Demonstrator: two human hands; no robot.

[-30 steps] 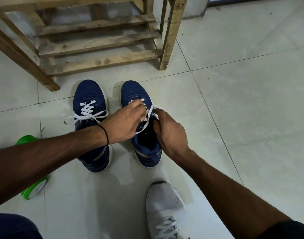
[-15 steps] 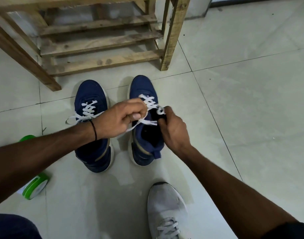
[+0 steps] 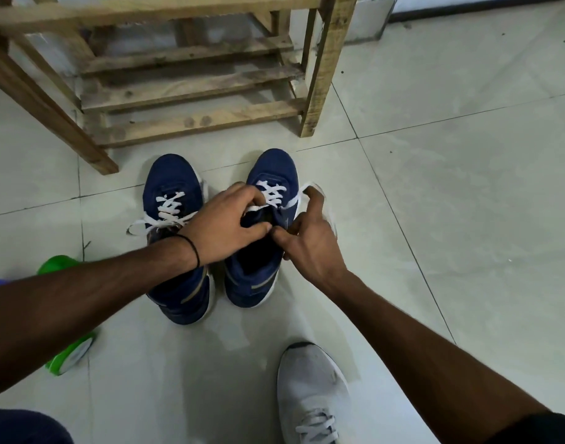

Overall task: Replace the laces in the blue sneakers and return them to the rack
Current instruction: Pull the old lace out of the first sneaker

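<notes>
Two blue sneakers stand side by side on the tiled floor, toes toward the wooden rack (image 3: 198,120). The left sneaker (image 3: 175,200) has its white lace tied in a bow. Over the right sneaker (image 3: 271,174), my left hand (image 3: 225,224) pinches one end of the white lace (image 3: 274,195) near the tongue. My right hand (image 3: 310,235) holds the other lace end, which loops up over its raised index finger. Both hands meet above the shoe's opening.
A green and white roll-like object (image 3: 68,357) lies on the floor at the left, partly behind my left forearm. My own grey sneaker (image 3: 313,389) is at the bottom centre. Bare tiles stretch to the right of the rack.
My hands have shifted on the right sneaker's lace: the right index finger now lifts a loop outward to the right, and the left hand has moved down to the tongue. The view moved closer.
</notes>
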